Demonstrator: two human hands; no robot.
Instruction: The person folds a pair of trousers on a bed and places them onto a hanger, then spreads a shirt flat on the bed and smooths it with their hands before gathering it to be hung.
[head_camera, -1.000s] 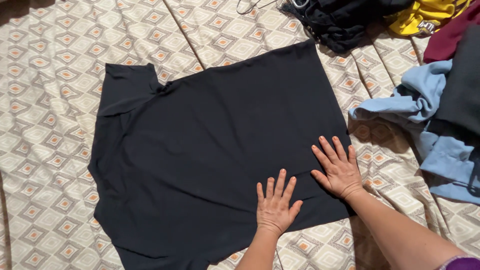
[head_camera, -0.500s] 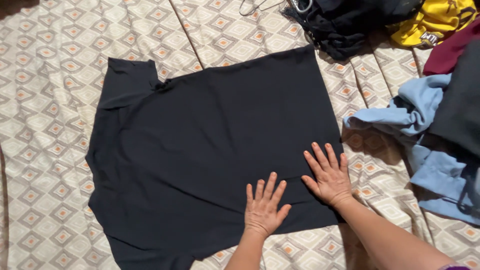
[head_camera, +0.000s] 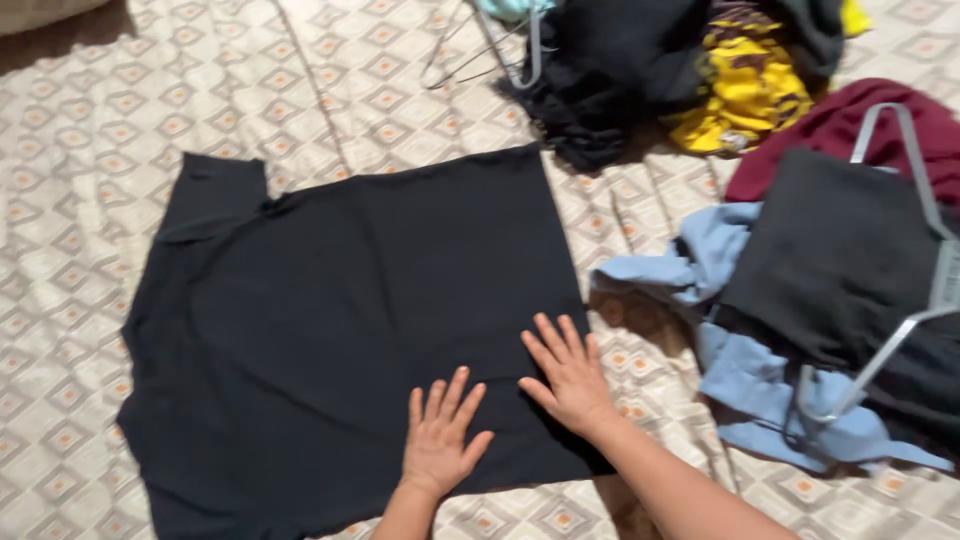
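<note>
A black T-shirt (head_camera: 330, 320) lies spread flat on a patterned bedspread (head_camera: 80, 140), its sleeve at the upper left and its hem toward the right. My left hand (head_camera: 438, 435) rests flat on the shirt near its lower edge, fingers spread. My right hand (head_camera: 568, 372) presses flat on the shirt's lower right corner, beside the left hand, fingers apart. Neither hand grips the cloth.
To the right lies a heap of clothes: a light blue garment (head_camera: 745, 370), a dark grey garment (head_camera: 840, 260) under a grey hanger (head_camera: 915, 310), a maroon one (head_camera: 830, 125), a yellow one (head_camera: 745, 90) and black clothes (head_camera: 610, 70) at the top. Another hanger (head_camera: 500, 50) lies near them.
The view has swung right and up, so the shirt and both hands sit further left in frame and more of the clothes heap shows. Both hands stay flat on the shirt's lower right part.
</note>
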